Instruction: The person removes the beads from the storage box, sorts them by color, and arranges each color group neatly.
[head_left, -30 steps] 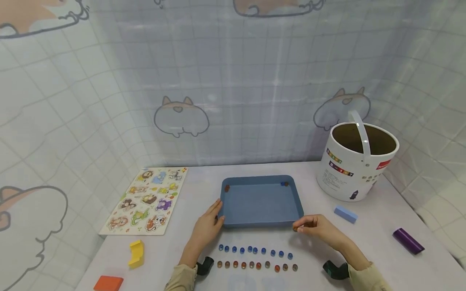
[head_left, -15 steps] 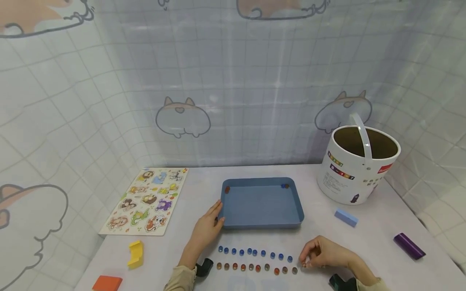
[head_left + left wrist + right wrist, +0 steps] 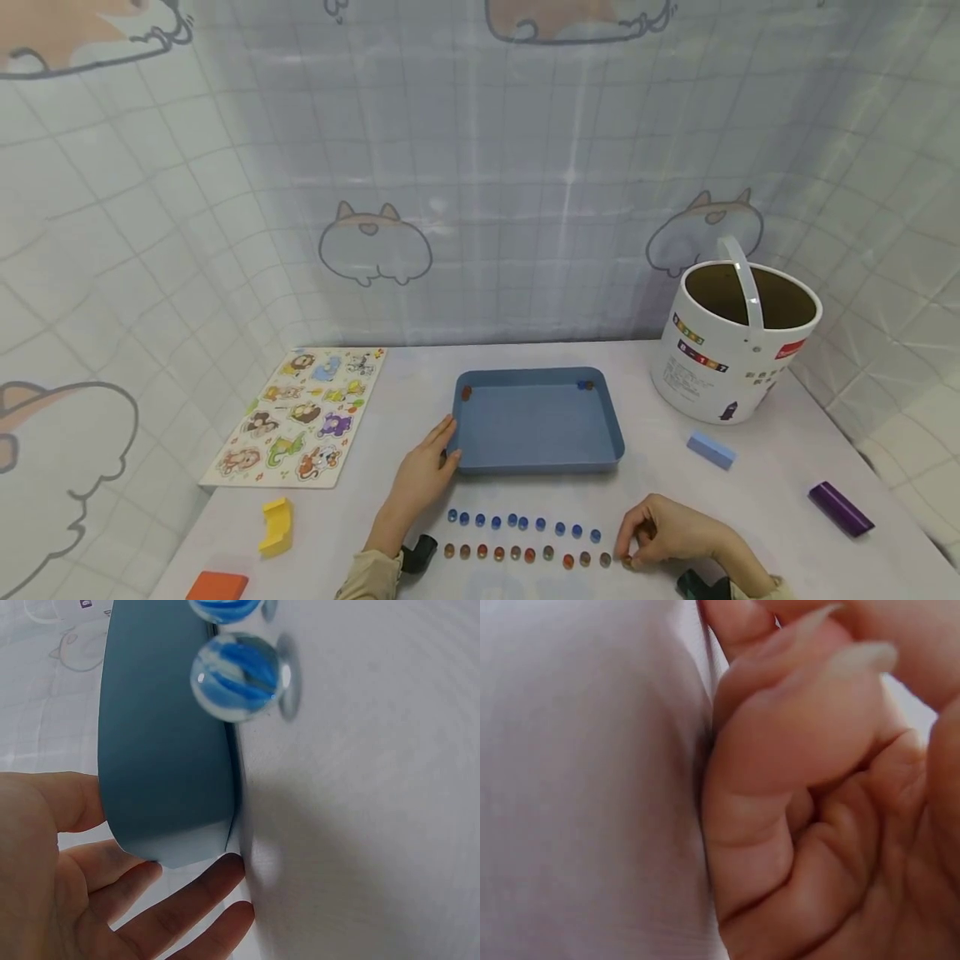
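Observation:
My left hand (image 3: 422, 475) rests against the left front corner of a blue tray (image 3: 538, 465). In the left wrist view its fingers (image 3: 184, 904) lie loosely along the tray's end wall, touching it. At the right end of a row of brown and reddish marbles (image 3: 529, 556), my right hand (image 3: 671, 529) pinches a brownish marble (image 3: 627, 563) at the tabletop. That marble is hidden in the right wrist view, where curled fingers fill the frame. A row of blue marbles (image 3: 540, 524) lies between the brown row and the tray. Inside the tray, a few marbles sit in the back corners.
A white bucket (image 3: 693, 379) with a handle stands at the back right. Near it lie a light blue block (image 3: 711, 450) and a purple piece (image 3: 841, 509). On the left are an animal puzzle board (image 3: 296, 417), a yellow block (image 3: 277, 527) and an orange block (image 3: 217, 586).
My right hand has moved from the tray's right front corner down to the right end of the brown row, carrying the marble. My left hand has stayed at the tray.

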`<state>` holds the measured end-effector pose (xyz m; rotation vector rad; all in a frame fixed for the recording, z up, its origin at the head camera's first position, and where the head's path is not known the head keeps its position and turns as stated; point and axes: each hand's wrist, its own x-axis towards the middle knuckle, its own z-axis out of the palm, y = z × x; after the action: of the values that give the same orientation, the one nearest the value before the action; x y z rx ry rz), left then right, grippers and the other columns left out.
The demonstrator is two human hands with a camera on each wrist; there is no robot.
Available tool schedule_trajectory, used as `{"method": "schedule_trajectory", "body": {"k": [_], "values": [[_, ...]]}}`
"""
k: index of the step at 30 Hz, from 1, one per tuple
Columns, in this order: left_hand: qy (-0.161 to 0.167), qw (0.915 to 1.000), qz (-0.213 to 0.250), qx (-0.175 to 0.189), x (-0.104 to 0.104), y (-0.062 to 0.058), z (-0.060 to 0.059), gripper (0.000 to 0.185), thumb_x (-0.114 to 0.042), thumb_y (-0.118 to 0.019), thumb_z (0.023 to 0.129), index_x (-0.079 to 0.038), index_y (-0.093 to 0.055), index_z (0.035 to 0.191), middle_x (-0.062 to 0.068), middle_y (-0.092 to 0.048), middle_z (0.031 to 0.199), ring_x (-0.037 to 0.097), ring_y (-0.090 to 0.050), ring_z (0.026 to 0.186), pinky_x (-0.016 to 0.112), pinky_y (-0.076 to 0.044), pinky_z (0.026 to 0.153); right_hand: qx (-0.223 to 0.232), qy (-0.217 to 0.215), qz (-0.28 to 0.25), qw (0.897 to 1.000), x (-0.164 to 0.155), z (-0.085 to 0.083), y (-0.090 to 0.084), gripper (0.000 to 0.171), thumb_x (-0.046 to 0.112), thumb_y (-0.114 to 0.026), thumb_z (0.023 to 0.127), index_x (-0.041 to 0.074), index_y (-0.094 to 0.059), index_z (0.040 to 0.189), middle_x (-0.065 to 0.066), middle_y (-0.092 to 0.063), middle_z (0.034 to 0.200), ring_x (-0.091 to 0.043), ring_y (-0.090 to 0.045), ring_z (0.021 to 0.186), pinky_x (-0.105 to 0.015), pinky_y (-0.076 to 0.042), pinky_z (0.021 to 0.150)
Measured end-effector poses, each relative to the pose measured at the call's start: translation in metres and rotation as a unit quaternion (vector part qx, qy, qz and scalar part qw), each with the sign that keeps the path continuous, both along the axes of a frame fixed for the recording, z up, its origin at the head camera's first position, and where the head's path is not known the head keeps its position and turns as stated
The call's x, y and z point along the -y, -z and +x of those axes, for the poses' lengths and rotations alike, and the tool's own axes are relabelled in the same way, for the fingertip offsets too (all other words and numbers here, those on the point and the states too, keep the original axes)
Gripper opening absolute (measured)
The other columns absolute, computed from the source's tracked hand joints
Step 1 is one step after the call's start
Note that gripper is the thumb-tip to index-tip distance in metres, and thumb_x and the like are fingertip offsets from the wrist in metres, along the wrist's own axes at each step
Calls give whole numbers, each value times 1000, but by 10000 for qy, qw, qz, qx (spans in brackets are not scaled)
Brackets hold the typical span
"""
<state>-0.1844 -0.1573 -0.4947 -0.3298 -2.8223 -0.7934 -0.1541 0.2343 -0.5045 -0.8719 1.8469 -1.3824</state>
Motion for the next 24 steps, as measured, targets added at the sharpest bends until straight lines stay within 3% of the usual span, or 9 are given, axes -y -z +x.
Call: {"method": "schedule_trajectory", "body": {"k": [3, 8, 10, 19, 24], "values": [[-24, 10000, -7, 4, 2, 0, 1, 53, -20, -61, 94, -1, -48, 141, 12, -45, 150, 34, -50, 131, 49, -46, 104, 42, 31, 27, 10000, 0, -2, 0, 21, 2, -71, 78, -4, -72, 98, 2, -66, 71, 7, -44, 56, -9, -34, 49], [9, 10000, 9, 15, 2, 1, 1, 53, -21, -61, 94, -1, -47, 142, 12, -44, 151, 33, -50, 132, 48, -46, 105, -71, 152, -11, 9999, -6, -8, -7, 19, 5, -68, 84, -3, -72, 101, -2, -67, 76, 6, -48, 64, -13, -39, 53], [56, 10000, 25, -3, 1, 2, 1, 53, -21, -61, 94, 0, -47, 141, 12, -44, 151, 33, -50, 132, 48, -46, 104, -160, 168, -69, 9997, -9, -11, -12, 18, 6, -66, 86, -3, -71, 102, 8, -70, 86, 5, -50, 68, -14, -42, 56], [-2, 10000, 87, 30, 1, 3, 1, 54, -23, -61, 94, -3, -47, 142, 10, -44, 151, 32, -49, 133, 47, -45, 105, -858, -185, -544, 9947, 6, -43, -56, 17, 2, -58, 93, -4, -70, 105, 5, -74, 101, 4, -58, 80, -21, -54, 69], [24, 10000, 56, 21, 1, 3, 0, 54, -23, -60, 95, -3, -47, 143, 9, -43, 152, 31, -48, 134, 46, -45, 106, -1359, -1, -681, 9884, 13, -70, -83, 18, 1, -57, 94, -6, -69, 106, 8, -74, 104, -2, -67, 95, -22, -56, 80]]}}
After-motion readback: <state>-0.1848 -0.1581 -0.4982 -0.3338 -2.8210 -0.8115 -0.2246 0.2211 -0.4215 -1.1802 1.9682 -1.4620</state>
